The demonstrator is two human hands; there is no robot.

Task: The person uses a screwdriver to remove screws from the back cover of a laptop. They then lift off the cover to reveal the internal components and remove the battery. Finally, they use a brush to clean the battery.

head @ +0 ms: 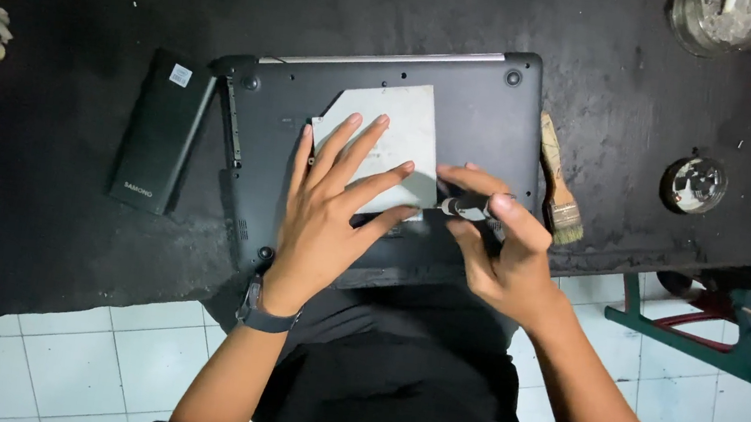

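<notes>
Laptop [493, 111], flipped belly-up on the black bench [58, 229], its near edge jutting over the bench's front lip above the person's lap. Left hand [332, 215] lies flat on it, fingers spread wide across a pale grey sheet [406, 119] that sits on the middle of the base, palm pressing down to steady the shell. Right hand [500, 245] comes in from the laptop's right side, thumb and fingertips pinched round the dark handle of a small screwdriver [467, 206]; the tip looks to point toward the base just under the sheet's lower right corner, though the exact spot is hidden by the fingers.

I read this as the screw-working stage on the bottom cover: one hand bracing, the other turning the driver. Whether that screw is loose or tight, I cannot tell.

Left of the laptop lies a long black battery [161, 132], out of its bay and just beside the open slot. Right of the laptop, a paintbrush [560, 186] rests against its edge. Farther right, a small round tin [694, 183], and beyond it a clutter of tools.

What the next move calls for, by my guess: the tip seated square, steady downward pressure, and the left palm holding the overhanging laptop from tipping.
</notes>
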